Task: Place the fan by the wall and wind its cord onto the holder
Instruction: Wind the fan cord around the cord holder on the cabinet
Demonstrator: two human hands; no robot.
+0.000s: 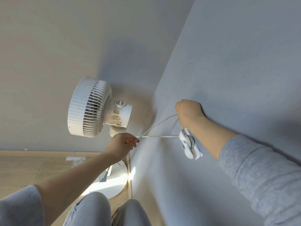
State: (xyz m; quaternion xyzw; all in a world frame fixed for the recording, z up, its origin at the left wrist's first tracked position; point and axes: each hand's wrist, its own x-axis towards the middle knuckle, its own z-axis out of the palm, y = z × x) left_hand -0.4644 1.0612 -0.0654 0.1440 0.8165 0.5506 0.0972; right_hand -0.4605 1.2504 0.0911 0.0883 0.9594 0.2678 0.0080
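Already I have the fan point(91, 107) standing by the wall point(228, 62), a few turns on the holder point(189, 142), both my left hand point(121, 144) and right hand point(189, 110) gripping the cord point(156, 127), more winding left.

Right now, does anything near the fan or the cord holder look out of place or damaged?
Nothing looks damaged. The fan stands upright in the corner. The cord runs taut from the left hand to the holder on the wall, with another strand up to the right hand. One oddity: a pale scrap lies on the floor.
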